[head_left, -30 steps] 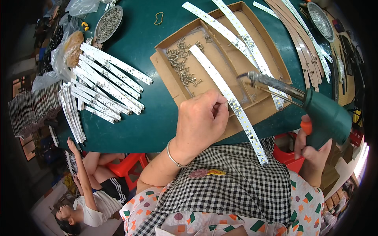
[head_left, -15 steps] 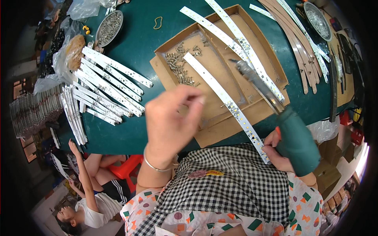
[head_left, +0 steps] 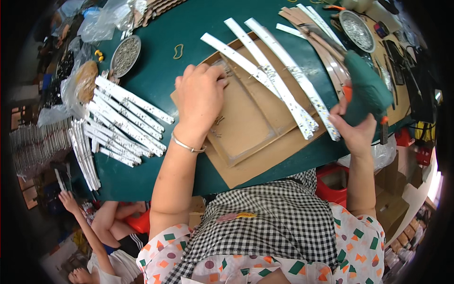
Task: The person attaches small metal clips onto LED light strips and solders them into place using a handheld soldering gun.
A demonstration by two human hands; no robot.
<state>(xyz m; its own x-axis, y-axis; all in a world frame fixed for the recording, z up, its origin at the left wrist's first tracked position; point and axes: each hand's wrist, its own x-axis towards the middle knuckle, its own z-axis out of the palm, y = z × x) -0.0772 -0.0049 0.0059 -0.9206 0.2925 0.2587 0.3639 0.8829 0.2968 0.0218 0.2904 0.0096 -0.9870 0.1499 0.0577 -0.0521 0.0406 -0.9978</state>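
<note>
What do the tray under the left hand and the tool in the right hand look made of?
Tray: plain brown cardboard, matte, with raw cut edges. Tool in the right hand: likely moulded plastic, dark green, faint sheen. The left hand rests in the tray.

Left hand covers tray's small metal parts; left grip unclear.

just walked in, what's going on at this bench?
A person at a green table is working over a shallow cardboard tray. The left hand reaches into the tray, fingertips at its far corner where small metal parts lie. The right hand grips a green electric screwdriver, lifted beside the tray. Three white LED strips lie across the tray, and a pile of similar strips sits to the left.
</note>
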